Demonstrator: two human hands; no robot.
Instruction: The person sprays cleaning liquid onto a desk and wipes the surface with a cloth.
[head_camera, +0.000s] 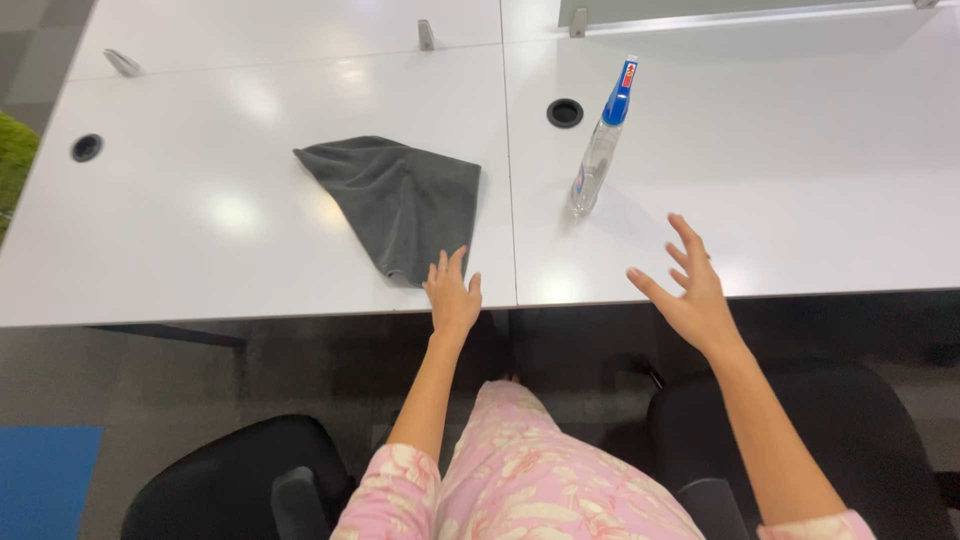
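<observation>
A dark grey cloth (398, 200) lies spread on the white desk (200, 220), its near corner close to the front edge. My left hand (452, 296) rests flat at that edge with its fingertips touching or almost touching the cloth's corner. A clear spray bottle with a blue nozzle (600, 140) stands upright to the right of the cloth. My right hand (687, 290) hovers open, fingers spread, in front of the bottle and below it, holding nothing.
Two round cable holes (565, 112) (87, 147) sit in the desk tops. A seam (510, 180) runs between the two desk panels. Black office chairs (240, 485) (850, 430) stand on either side of my legs below the desk.
</observation>
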